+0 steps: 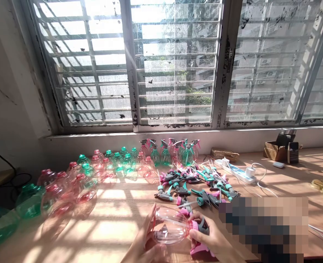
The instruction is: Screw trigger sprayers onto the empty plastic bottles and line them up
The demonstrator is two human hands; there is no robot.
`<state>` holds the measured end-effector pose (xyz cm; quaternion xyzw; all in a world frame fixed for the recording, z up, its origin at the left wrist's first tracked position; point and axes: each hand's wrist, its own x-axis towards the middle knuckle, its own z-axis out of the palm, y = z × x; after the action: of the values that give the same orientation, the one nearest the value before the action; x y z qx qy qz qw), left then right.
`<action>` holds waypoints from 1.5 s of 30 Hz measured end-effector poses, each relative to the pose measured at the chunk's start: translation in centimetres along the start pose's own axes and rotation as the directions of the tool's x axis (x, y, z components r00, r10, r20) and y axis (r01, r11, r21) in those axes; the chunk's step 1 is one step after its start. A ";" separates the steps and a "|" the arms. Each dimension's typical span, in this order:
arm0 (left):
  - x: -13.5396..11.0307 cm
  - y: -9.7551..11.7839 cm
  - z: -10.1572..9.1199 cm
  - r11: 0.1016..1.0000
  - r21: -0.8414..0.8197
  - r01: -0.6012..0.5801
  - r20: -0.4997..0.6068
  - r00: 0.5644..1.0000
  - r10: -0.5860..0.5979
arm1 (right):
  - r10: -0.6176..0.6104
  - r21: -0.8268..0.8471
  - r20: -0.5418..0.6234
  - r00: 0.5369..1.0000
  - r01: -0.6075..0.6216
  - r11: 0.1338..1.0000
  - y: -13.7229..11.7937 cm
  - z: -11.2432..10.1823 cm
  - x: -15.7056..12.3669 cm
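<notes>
Pink clear plastic spray bottle (170,224), lying on its side just above the wooden tabletop (117,219), between my two hands. My left hand (145,238) is curled round its body, fingers cupping the far wall. My right hand (213,239) is closed about the grey-and-pink trigger head (202,228) at the neck. Loose trigger heads (194,182) lie just beyond my right fingers; empty bottles (76,190) stand well off past my left. I judge the fit goes best with the body held still, the head square to the neck, and only the collar turned.
</notes>
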<state>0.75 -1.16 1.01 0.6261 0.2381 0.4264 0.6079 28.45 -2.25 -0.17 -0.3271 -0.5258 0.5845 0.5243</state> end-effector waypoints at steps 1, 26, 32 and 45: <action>-0.1 -0.1 0.0 1.000 0.005 -0.001 -0.011 1.000 0.001 | -0.001 0.003 0.002 1.000 0.001 1.000 0.0 0.0 0.0; 0.1 1.7 0.7 0.982 -0.080 0.172 -0.069 0.982 -0.178 | -0.007 -0.006 0.019 1.000 0.007 1.000 -0.1 0.2 -0.2; 0.7 2.2 0.4 0.979 -0.052 0.197 -0.085 0.976 -0.201 | 0.006 -0.086 -0.021 1.000 -0.008 0.996 -0.9 0.6 -0.4; 0.8 1.8 0.5 0.978 0.076 0.195 -0.142 0.973 -0.183 | -0.090 -0.172 -0.079 0.993 0.076 0.982 -0.7 0.6 -0.5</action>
<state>1.23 -1.04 3.03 0.5968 0.3559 0.3969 0.5997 28.19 -2.92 0.61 -0.3730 -0.5633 0.5008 0.5411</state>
